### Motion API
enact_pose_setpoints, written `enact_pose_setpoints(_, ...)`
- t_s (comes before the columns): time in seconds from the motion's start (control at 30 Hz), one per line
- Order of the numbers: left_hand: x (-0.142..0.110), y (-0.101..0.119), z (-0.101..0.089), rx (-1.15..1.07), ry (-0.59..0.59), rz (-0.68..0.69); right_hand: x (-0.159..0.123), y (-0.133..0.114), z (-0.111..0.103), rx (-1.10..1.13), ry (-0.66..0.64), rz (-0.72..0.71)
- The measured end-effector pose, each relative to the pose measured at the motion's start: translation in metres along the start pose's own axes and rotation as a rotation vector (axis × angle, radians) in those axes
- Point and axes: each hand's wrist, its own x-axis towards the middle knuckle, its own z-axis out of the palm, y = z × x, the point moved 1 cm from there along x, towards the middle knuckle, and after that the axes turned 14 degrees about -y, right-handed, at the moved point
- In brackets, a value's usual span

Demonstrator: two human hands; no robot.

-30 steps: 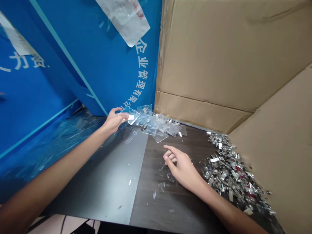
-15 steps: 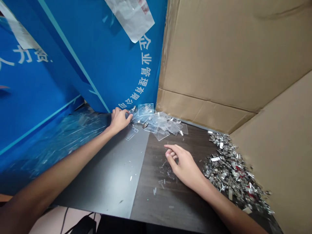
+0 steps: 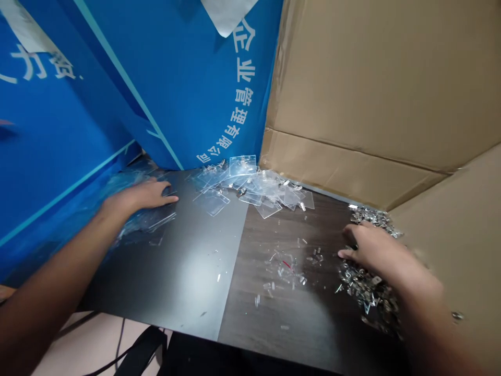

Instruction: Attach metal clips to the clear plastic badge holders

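Big brown cardboard stands ahead of my right hand, and a blue printed banner stands ahead of my left hand. Under my hands is a dark table. My left hand is open and flat, holding nothing, with clear plastic scraps just beside it. A pile of clear badge holders lies between my hands, farther ahead. My right hand is bent over a heap of shiny metal clips. It is blurry, so I cannot tell if it has any. Small clear bits lie just left of it.
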Motion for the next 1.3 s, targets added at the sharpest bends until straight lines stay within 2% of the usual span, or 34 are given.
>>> enact_pose_setpoints(0.17,-0.002,-0.005,0.003,0.102,-0.049,0.014,0.024,0.018,0.011,0.103,-0.084,-0.007)
enact_pose_setpoints(0.33,-0.004,0.001,0.007,0.175,-0.069,-0.001,0.028,0.023,0.015,0.087,-0.083,0.02)
enact_pose_setpoints(0.5,-0.013,0.003,0.011,0.22,-0.083,-0.033,0.026,0.016,0.018,0.063,-0.031,0.019)
enact_pose_setpoints(0.67,-0.024,0.007,0.013,0.241,-0.046,-0.125,0.023,0.0,0.016,0.094,0.094,0.053)
enact_pose_setpoints(0.73,-0.029,0.013,0.014,0.258,-0.045,-0.181,0.019,-0.002,0.017,0.075,0.102,0.105)
enact_pose_setpoints(0.83,-0.04,0.024,0.013,0.27,0.001,-0.234,0.011,0.001,0.021,-0.013,0.033,0.132)
enact_pose_setpoints(0.93,-0.05,0.036,0.012,0.232,0.176,-0.173,0.007,0.009,0.026,-0.028,0.049,0.098)
enact_pose_setpoints(1.03,-0.06,0.049,0.013,0.041,0.383,-0.005,0.012,0.015,0.029,-0.018,0.067,0.079)
enact_pose_setpoints(1.1,-0.064,0.06,0.016,-0.225,0.396,0.126,0.016,0.017,0.03,0.008,0.05,0.077)
enact_pose_setpoints(1.2,-0.066,0.08,0.026,-0.683,0.207,0.284,0.02,0.018,0.03,0.029,0.021,0.1)
enact_pose_setpoints(1.3,-0.067,0.101,0.036,-1.082,-0.029,0.358,0.02,0.017,0.028,0.032,0.018,0.121)
